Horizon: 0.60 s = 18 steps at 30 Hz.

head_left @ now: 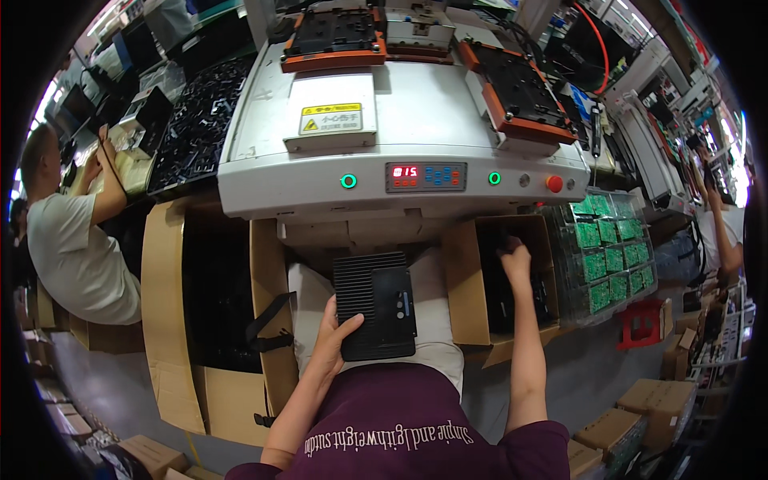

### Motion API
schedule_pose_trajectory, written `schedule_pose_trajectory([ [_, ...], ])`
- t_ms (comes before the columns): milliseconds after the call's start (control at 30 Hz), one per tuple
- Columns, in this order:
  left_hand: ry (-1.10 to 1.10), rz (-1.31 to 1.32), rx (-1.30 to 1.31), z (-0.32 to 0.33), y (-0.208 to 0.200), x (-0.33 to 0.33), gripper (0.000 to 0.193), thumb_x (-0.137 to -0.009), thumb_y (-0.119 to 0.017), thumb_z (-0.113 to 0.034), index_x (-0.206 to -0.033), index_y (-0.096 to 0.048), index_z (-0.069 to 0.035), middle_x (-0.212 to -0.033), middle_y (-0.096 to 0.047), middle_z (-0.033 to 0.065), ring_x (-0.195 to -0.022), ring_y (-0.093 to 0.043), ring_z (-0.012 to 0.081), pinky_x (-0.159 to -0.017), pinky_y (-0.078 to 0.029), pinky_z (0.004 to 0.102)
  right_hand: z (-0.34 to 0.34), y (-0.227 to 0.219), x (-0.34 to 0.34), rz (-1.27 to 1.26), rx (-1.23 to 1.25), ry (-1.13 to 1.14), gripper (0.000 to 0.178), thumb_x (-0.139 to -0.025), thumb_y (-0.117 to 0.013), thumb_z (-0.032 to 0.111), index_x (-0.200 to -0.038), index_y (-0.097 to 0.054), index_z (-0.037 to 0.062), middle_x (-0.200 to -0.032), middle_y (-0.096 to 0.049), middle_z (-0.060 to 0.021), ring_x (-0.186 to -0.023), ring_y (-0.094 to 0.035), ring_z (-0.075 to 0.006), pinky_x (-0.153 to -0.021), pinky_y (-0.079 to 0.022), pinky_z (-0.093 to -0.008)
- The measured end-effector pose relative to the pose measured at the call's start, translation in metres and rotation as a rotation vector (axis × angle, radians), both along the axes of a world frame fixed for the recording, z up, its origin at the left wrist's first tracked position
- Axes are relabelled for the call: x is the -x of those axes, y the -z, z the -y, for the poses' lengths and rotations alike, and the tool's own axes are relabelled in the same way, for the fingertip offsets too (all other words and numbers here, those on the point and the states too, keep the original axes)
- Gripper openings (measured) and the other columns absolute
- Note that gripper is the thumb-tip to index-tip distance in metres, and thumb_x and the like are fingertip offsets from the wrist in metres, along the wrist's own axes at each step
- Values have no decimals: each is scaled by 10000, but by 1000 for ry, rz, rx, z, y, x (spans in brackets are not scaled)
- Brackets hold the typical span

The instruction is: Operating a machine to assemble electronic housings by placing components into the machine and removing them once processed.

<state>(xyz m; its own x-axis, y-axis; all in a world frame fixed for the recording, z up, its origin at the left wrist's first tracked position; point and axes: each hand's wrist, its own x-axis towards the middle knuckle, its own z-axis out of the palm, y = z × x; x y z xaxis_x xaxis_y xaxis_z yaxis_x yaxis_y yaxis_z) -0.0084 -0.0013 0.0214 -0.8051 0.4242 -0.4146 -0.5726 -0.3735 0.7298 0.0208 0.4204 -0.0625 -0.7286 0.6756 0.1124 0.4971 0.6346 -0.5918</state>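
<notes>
Over my lap, my left hand (337, 334) grips a flat black ribbed casing (374, 308) by its left edge, the thumb lying on its face. Fins run across the casing's upper left part, and small holes and a slot show on its right side. My right hand (514, 260) reaches into an open cardboard box (467, 280) on the right, which has dark parts inside. Its fingers point down at a dark piece near the box's far wall; what they hold, if anything, is too dark to make out.
Ahead stands a white machine (416, 104) with orange-edged fixtures (520, 92) and a red button (554, 184). A larger cardboard box (166, 320) is at my left. Clear trays of green circuit boards (608, 256) stand right. A co-worker (80, 232) sits far left.
</notes>
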Motion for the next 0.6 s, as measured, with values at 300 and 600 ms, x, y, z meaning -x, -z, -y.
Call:
schedule_pose_trajectory([
  [300,88,38,-13,-1,-13,9,550,-851,-661,-73,-1336,-403,-60,-1135,-573,50,-1030,-570,126,-885,-476,272,156,-160,-21,-385,-128,-799,384,-655,-504,-150,-904,-649,104,-1023,-678,-32,-1134,-561,-267,-1021,-365,-466],
  [600,103,-10,20,6,-7,14,561,-831,-675,-73,-1328,-416,-56,-1126,-574,42,-1041,-565,125,-879,-476,266,196,-131,-21,-173,-138,-1161,400,-706,-611,-76,-1063,-653,100,-1194,-622,-20,-1228,-516,-252,-1081,-348,-493],
])
